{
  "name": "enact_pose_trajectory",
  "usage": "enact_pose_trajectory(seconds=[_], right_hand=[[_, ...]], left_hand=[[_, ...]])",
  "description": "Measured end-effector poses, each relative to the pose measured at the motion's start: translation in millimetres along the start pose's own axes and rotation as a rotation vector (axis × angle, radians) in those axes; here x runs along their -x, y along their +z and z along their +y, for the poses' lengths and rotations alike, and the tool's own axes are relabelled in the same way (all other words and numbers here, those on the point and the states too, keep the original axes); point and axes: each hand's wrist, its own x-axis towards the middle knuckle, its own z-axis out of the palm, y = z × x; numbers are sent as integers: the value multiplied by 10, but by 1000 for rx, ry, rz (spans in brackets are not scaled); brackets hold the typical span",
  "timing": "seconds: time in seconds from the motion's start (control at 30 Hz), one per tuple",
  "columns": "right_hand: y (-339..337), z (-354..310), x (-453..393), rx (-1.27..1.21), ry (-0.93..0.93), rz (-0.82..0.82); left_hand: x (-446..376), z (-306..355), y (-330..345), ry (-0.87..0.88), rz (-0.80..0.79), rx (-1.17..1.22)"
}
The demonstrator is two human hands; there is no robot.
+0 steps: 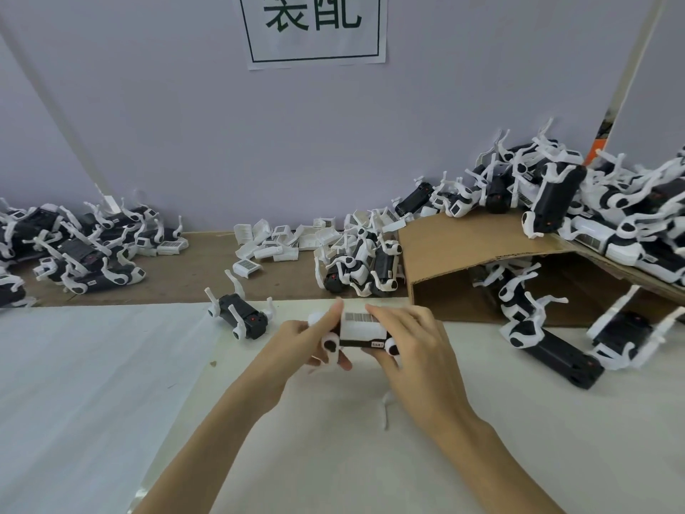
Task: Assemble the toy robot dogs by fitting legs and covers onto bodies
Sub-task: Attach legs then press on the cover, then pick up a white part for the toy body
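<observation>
I hold one toy robot dog (pixel 361 330) over the white table, just in front of me. It has a black body, white leg joints and a white cover with a barcode label on top. My left hand (pixel 309 341) grips its left end, thumb up along the cover's edge. My right hand (pixel 411 345) grips the right end, fingers curled over the cover. A white leg hangs below the body, partly hidden by my right wrist. Another dog body (pixel 242 317) with legs up lies on the table to the left.
Loose white covers (pixel 276 241) lie piled at the back centre. Heaps of dogs sit at the back left (pixel 79 248) and back right (pixel 578 202). A bent cardboard sheet (pixel 470 250) forms a ramp on the right, with more dogs (pixel 548 339) under and beside it.
</observation>
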Motion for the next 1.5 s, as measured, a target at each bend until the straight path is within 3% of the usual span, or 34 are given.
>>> enact_pose_trajectory(seconds=[0.13,0.27,0.4,0.57,0.7,0.93,1.1,1.27,1.5], right_hand=[[26,75,27,-194,153,-24],[102,138,53,-230,238,-153],[91,127,48,-214,211,-154],[46,-24,36,-253,113,-93],[13,-37,48,-275,143,-41],[6,3,34,-273,189,-88],[46,-33,51,-170,32,1],[-12,65,-1,-446,193,-237],[-19,108,-14,-697,263,-340]], left_hand=[[-1,45,-142,130,172,-73],[40,22,-6,205,13,-8],[44,-7,136,309,111,39],[85,-40,277,585,318,-281],[101,-42,388,666,319,-355],[115,5,283,525,247,-187],[125,37,249,445,182,-256],[68,38,121,349,85,6],[0,-115,-109,265,-42,252]])
